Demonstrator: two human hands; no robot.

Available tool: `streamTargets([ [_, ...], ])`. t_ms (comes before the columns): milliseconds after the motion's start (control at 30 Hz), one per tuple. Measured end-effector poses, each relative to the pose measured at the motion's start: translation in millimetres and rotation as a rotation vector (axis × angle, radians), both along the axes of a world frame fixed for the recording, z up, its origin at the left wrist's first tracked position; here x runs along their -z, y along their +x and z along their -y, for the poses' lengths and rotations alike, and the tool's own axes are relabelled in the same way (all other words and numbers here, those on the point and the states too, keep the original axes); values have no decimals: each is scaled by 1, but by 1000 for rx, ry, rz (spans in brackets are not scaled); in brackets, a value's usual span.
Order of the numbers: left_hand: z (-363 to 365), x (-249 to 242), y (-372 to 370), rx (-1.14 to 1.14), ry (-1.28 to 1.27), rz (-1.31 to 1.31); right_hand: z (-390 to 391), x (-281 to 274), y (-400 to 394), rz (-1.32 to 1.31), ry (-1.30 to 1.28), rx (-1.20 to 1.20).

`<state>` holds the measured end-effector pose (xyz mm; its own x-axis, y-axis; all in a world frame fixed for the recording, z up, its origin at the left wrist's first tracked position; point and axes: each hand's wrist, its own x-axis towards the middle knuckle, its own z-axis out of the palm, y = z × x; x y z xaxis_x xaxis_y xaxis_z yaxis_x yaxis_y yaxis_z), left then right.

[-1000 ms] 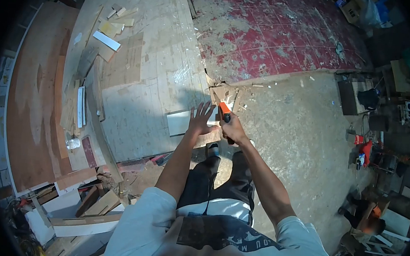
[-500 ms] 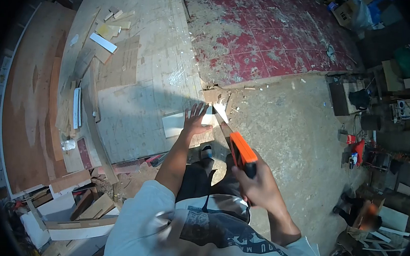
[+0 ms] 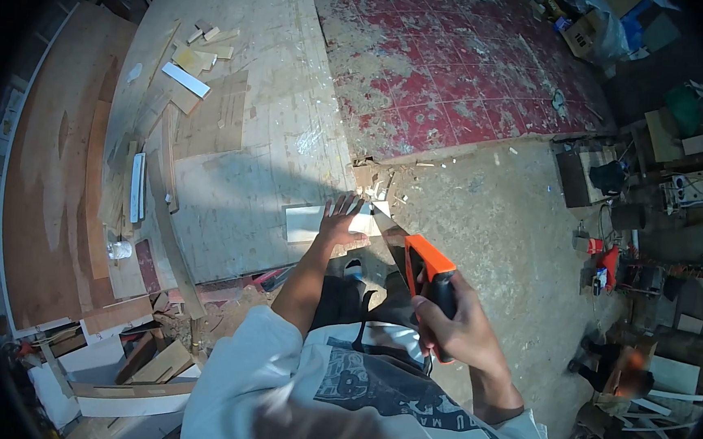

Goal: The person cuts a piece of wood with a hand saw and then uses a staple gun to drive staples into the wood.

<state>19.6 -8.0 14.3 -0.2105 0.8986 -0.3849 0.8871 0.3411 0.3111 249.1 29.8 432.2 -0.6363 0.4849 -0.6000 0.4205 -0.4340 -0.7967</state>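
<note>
While your left hand [image 3: 339, 225] lies flat with the fingers spread, pressing down on the white board [image 3: 319, 220], keep it there so the board cannot wiggle. That board rests at the near edge of the big pale work surface [image 3: 241, 171], and its right end sticks out a little over the edge. Keep your fingers well to the left of the cut line.

The saw blade [image 3: 390, 229] meets the board at that right end, just beside your fingertips. Your right hand [image 3: 458, 325] is curled tight around the orange and black saw handle [image 3: 429, 278], pulled back near your body. I think long, slow strokes with the blade kept straight would work best here. Let the saw do the work and do not push hard.

Now count. There is one saw and one white board under your hand. You have two hands busy, one on each. Far to the left lies one long white strip [image 3: 186, 80] among wood scraps too many to count. One red patchy floor panel [image 3: 468, 73] sits beyond.
</note>
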Motion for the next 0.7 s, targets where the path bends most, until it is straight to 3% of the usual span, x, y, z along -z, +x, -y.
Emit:
streamTargets([
  [67, -5, 1, 1, -12, 11, -19, 13, 2, -2, 72, 41, -122],
  [133, -5, 2, -3, -129, 24, -26, 29, 35, 4, -50, 527, -257],
  [167, -5, 1, -7, -161, 50, -23, 35, 46, 8, -57, 607, -243],
  [200, -3, 5, -12, -155, 52, -20, 34, 42, 9, -53, 610, -237],
  [300, -3, 15, -24, -78, 6, 10, 18, 10, 8, 177, 277, -184],
  [400, -4, 14, -22, -109, 46, 26, 3, 35, 27, 294, 362, -189],
  [467, -4, 7, -25, -100, 40, 55, 3, 42, 30, 181, 276, 12],
  [533, 2, 13, -34, -106, 32, 74, 3, 43, 31, 168, 214, 55],
  [600, 7, 27, -44, -36, 120, 149, 13, 22, 13, 246, 218, 23],
  [633, 8, 32, -44, -33, 114, 149, 18, 34, 12, 181, 386, -70],
  [700, 9, 38, -43, -74, 172, 130, 23, 33, 3, 165, 422, -138],
])
